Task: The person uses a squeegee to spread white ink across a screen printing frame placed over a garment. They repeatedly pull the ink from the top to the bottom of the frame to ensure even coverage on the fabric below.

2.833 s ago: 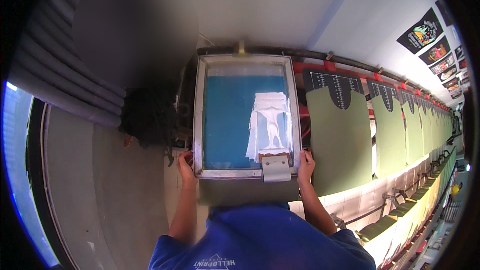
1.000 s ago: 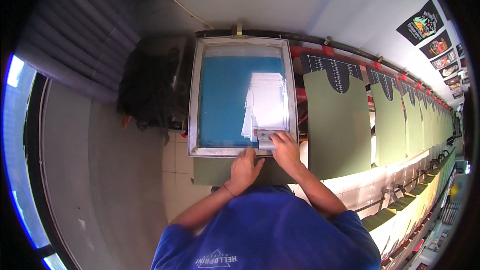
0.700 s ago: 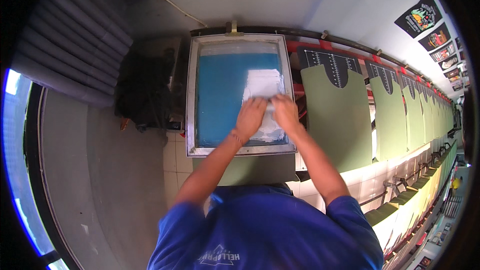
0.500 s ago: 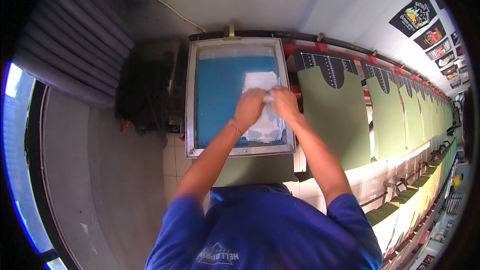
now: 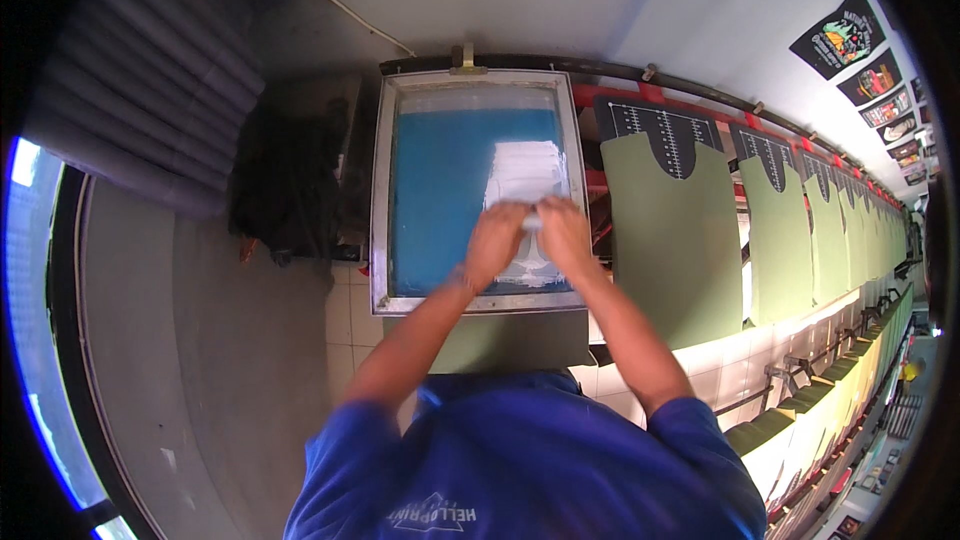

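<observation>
Head view: both hands on a squeegee over a printing screen.

The squeegee (image 5: 532, 221), mostly hidden and blurred, lies crosswise between the left hand (image 5: 497, 240) and right hand (image 5: 562, 233), both clenched on it, equally near, thumbs almost touching. It sits on the white patch of the blue mesh (image 5: 440, 200), long axis side to side; the patch extends beyond the hands. The metal screen frame (image 5: 379, 240) surrounds them. Right of the hands, green pallets (image 5: 680, 230) line up along the tabletop.
</observation>
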Demonstrator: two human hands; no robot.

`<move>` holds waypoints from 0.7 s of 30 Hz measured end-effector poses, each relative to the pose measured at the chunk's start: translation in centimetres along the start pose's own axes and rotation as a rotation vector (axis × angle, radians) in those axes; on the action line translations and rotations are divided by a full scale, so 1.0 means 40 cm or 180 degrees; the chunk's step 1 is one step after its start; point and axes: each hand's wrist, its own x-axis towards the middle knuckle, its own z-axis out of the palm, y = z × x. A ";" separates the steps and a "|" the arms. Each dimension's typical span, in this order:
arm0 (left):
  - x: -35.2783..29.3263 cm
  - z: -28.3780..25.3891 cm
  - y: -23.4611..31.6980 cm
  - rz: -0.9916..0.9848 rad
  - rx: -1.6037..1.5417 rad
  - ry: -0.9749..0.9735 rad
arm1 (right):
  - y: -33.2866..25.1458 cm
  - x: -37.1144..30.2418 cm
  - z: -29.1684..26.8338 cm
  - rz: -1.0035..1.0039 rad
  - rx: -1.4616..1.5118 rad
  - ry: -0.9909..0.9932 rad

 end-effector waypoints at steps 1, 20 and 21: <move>0.055 -0.001 -0.023 -0.0080 0.0023 -0.0028 | 0.021 0.054 -0.006 -0.0049 -0.0057 0.0023; -0.276 -0.025 0.174 -0.0297 0.0388 -0.0513 | -0.158 -0.276 -0.058 0.0127 0.0565 -0.0015; -0.264 -0.021 0.160 -0.0298 0.0369 -0.0549 | -0.152 -0.264 -0.050 0.0181 0.0570 0.0005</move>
